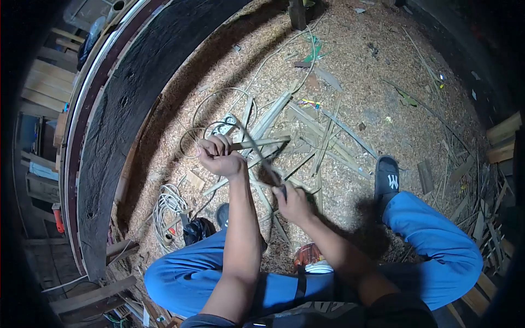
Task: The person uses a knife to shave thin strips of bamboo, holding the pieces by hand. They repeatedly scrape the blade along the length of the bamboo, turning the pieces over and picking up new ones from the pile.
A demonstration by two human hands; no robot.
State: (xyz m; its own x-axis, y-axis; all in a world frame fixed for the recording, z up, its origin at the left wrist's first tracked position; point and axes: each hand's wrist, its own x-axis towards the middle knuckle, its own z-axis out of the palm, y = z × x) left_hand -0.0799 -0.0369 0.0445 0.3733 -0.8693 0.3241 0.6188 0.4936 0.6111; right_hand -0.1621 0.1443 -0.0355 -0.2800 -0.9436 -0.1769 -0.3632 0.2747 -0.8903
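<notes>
Near the middle of the head view my left hand (220,156) is closed round the end of a thin wooden strip (268,141), which points to the right. My right hand (295,203), lower and further right, grips the dark handle of a long blade-like tool (254,143). The tool is blurred and slants up and left, crossing over the strip. Beneath both hands, pale wooden strips (322,134) lie scattered over a floor of wood shavings. A white power strip (225,124) lies just beyond my left hand.
A big dark curved board (126,104) runs along the left. Coiled cable (170,210) and a black bag (197,230) lie by my left knee. A wooden post (297,15) stands at the top. Wood scraps (492,229) are piled at the far right.
</notes>
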